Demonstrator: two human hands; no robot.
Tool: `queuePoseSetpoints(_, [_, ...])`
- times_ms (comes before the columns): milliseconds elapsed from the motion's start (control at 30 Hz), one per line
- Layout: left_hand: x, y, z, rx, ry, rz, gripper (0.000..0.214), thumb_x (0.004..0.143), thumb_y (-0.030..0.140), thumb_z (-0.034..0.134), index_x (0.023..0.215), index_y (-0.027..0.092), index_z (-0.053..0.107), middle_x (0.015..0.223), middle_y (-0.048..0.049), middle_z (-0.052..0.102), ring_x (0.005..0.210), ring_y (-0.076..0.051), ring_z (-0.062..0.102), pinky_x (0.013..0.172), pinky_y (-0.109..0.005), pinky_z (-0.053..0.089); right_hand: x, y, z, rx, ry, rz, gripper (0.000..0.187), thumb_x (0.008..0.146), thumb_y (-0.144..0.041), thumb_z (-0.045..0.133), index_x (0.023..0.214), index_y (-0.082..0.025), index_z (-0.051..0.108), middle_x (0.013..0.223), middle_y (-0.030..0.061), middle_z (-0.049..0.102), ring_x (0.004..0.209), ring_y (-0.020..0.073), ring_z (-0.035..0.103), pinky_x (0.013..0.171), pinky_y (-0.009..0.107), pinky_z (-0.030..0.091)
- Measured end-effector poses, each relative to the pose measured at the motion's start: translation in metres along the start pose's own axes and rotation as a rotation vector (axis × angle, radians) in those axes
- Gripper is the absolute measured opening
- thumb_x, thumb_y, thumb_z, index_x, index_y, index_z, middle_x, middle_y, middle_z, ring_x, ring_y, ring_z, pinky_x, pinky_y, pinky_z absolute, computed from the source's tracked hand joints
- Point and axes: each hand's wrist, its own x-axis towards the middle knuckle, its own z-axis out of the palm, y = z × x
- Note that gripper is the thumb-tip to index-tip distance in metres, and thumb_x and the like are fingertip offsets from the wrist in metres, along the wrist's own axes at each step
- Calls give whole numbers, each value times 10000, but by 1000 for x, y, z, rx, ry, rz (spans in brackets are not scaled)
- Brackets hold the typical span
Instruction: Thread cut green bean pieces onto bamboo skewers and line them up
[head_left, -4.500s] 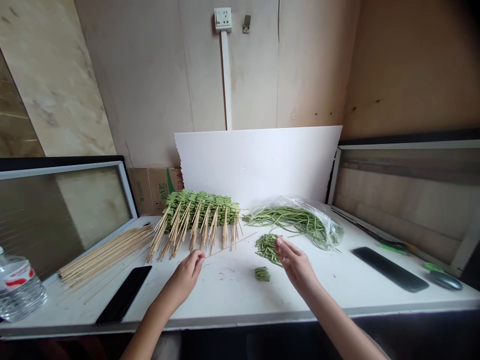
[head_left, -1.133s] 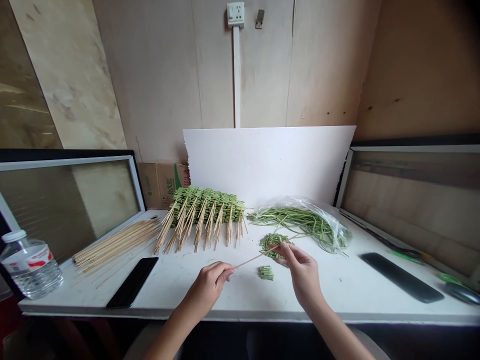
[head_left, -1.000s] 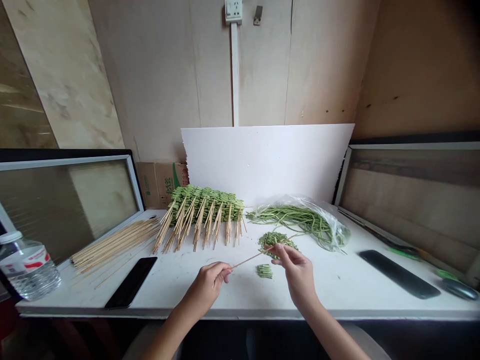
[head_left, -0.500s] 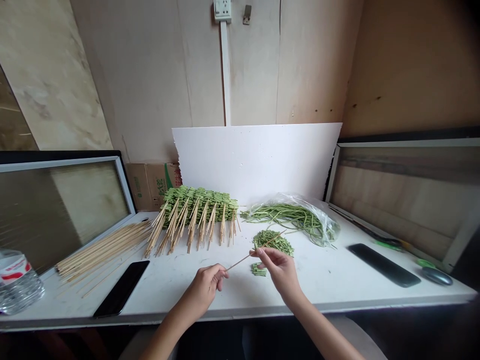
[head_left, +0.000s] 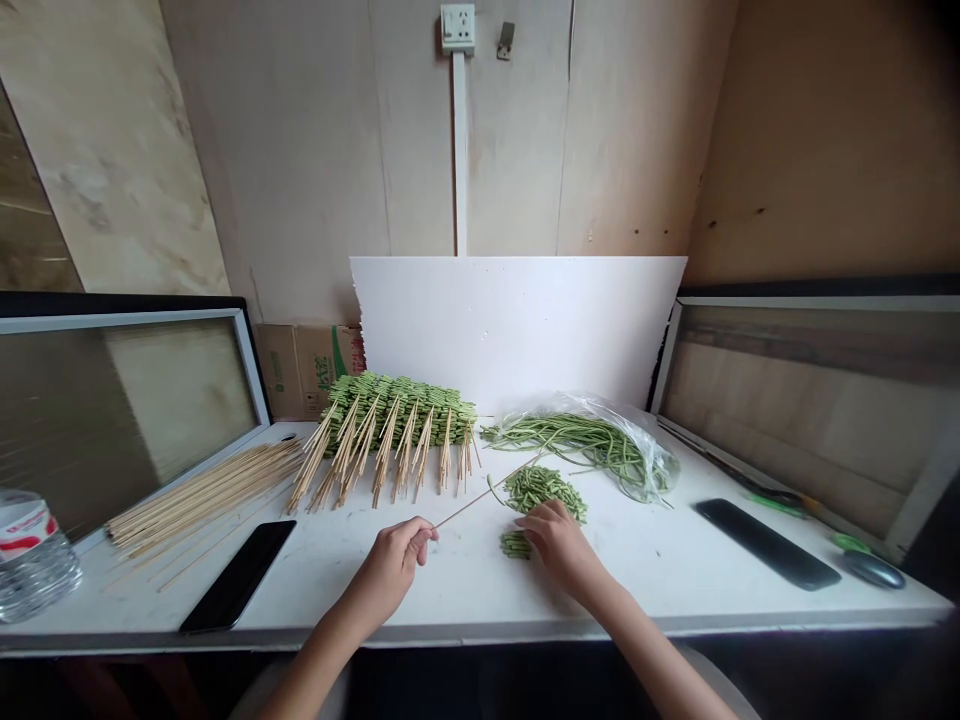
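Note:
My left hand (head_left: pixel 394 565) is closed around the near end of a bamboo skewer (head_left: pixel 472 502), which slants up to the right. One curved piece of green bean (head_left: pixel 493 489) is threaded on it, partway along. My right hand (head_left: pixel 561 548) is low over the table, its fingers bent together between a heap of cut green bean pieces (head_left: pixel 541 487) and a small neat row of pieces (head_left: pixel 514 545). What its fingertips pinch, if anything, is hidden.
Stacked bean skewers (head_left: pixel 405 410) stand at the back left, beside loose bamboo skewers (head_left: pixel 206 490). Long beans lie in a clear plastic bag (head_left: pixel 600 440). A black phone (head_left: pixel 240 575), water bottle (head_left: pixel 34 560), dark slab (head_left: pixel 765 543) and computer mouse (head_left: pixel 874 569) lie around the edges.
My right hand has left the bean piece on the skewer and moved down to the cut pieces. My left hand has shifted slightly left and up, still holding the skewer.

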Motion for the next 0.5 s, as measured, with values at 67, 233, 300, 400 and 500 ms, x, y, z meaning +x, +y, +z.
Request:
queuePoseSetpoints(67, [0,-1,0,5,-1,-1,410,1072,424,360,952,187,672,707,2,564,654,-163,528,684,-275,419,-1,1,4,-41,-28,-43,327,957,-182,538,1086,-291,818,1001,117,763,1019,357,614,846,513,534])
queuePoseSetpoints(233, [0,-3,1,9,-6,0,417,1072,429,354,968,190,680,707,1,573,653,-166,537,680,-277,415,-1,2,6,-132,-51,-143,454,886,14,511,1085,-277,797,1022,87,756,1110,331,602,923,490,509])
queuePoseSetpoints(300, [-1,-4,2,10,-4,0,419,1070,434,355,974,191,683,708,-1,578,656,-170,545,678,-277,417,-1,1,6,-109,-32,-148,399,916,-23,517,1049,-275,797,1021,87,757,1121,335,604,923,498,508])
queuePoseSetpoints(400, [0,-5,2,9,3,9,420,1067,439,362,968,190,685,702,-1,579,656,-173,551,685,-280,426,1,-2,1,34,31,-110,241,972,-200,575,1020,-279,798,1040,98,762,1155,345,614,945,509,517])
queuePoseSetpoints(500, [0,-6,3,-1,11,18,425,1066,439,363,946,188,685,686,-1,576,652,-173,552,695,-281,436,5,-1,-7,269,128,58,222,949,-399,645,1017,-263,806,1034,112,773,1028,326,685,870,479,567])
